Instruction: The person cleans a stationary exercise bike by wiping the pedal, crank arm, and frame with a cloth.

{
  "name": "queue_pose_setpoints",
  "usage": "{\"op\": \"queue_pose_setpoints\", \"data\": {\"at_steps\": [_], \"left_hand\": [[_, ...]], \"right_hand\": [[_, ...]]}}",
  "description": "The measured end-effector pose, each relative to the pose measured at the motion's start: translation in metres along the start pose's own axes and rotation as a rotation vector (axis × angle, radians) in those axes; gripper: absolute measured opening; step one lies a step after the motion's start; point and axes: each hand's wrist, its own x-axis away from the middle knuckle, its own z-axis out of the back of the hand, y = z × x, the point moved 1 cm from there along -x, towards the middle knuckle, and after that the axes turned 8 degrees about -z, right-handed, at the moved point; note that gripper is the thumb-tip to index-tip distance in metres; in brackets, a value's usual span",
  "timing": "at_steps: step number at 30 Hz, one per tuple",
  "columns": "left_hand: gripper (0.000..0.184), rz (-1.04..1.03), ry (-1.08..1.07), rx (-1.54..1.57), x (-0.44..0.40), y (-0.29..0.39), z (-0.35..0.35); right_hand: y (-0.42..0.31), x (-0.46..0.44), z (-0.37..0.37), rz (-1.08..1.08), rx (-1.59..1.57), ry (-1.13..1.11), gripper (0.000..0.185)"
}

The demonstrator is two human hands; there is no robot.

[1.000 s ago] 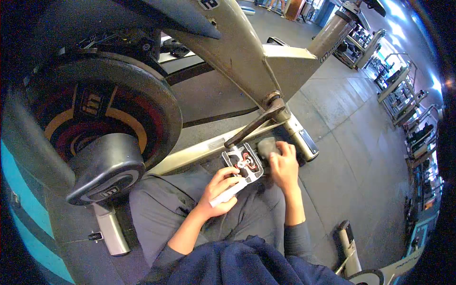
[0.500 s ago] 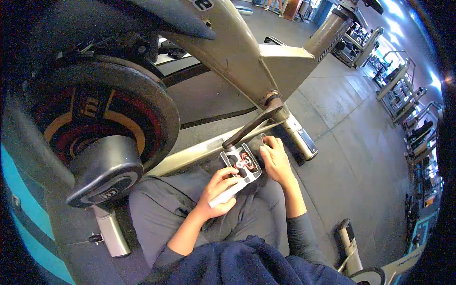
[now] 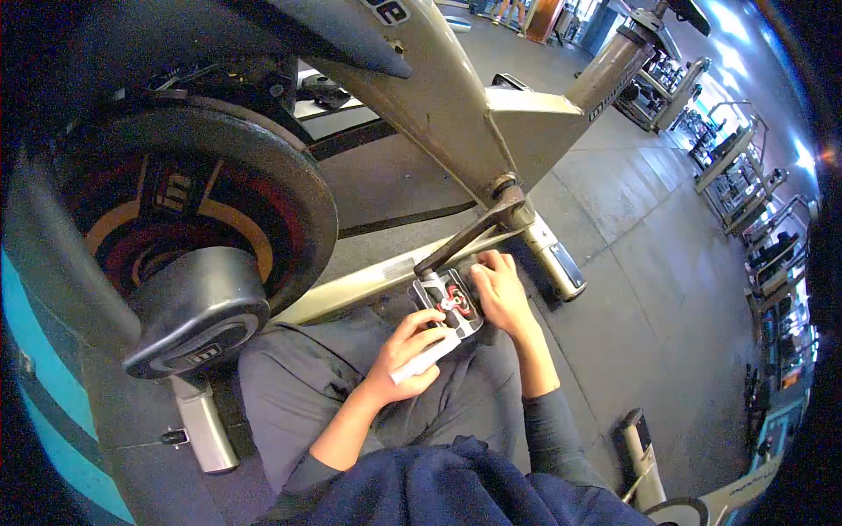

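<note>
Left hand (image 3: 398, 358) grips a flat white strip (image 3: 427, 358) beside the silver-and-black metal pedal (image 3: 455, 303); right hand (image 3: 503, 294) at its edge, grip unclear.

A logo (image 3: 174, 191) like "in" marks the flywheel (image 3: 230, 180) and black cover (image 3: 197, 289); lettering (image 3: 388, 11) ending "e" marks the frame (image 3: 438, 105).

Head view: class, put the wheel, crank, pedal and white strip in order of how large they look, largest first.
1. Wheel: clearly largest, though partly covered.
2. Crank and pedal: too alike to rank; one is longer, the other broader.
3. White strip: smallest visible part; the left hand hides some.
</note>
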Motion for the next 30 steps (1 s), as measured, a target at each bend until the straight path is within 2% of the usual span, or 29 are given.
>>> {"op": "queue_pose_setpoints", "data": {"at_steps": [2,9,11,13,16,18,23,25,28,30], "left_hand": [[0.047,0.002,0.005,-0.005,0.002,0.000,0.001],[0.047,0.026,0.011,0.008,0.003,0.000,0.000],[0.047,0.021,0.019,0.003,0.004,0.000,0.000],[0.047,0.012,0.026,-0.001,0.003,0.001,0.000],[0.048,0.022,0.017,-0.012,0.001,0.003,-0.001],[0.049,-0.036,0.016,-0.077,-0.002,0.002,-0.002],[0.047,-0.017,0.053,-0.027,0.003,-0.002,-0.005],[0.049,-0.020,0.051,-0.013,0.003,-0.003,-0.005],[0.048,-0.044,0.039,-0.059,0.003,-0.004,-0.005],[0.048,0.010,0.063,0.017,0.002,-0.001,-0.005]], "right_hand": [[0.008,-0.002,0.002,-0.022,0.029,0.073,0.033],[0.020,0.006,0.008,-0.166,0.061,0.100,0.034],[0.023,0.015,0.008,-0.256,-0.053,0.148,0.033],[0.023,0.028,0.007,-0.218,-0.084,0.191,0.033],[0.023,0.054,-0.009,-0.354,-0.161,0.244,0.035],[0.016,0.066,-0.010,-0.292,-0.146,0.225,0.034],[0.005,0.068,-0.004,-0.261,-0.119,0.289,0.033],[0.006,0.059,-0.001,-0.193,-0.026,0.213,0.035],[0.003,0.051,-0.005,-0.130,-0.056,0.199,0.032],[-0.002,0.046,-0.004,-0.112,-0.085,0.192,0.034]]}}
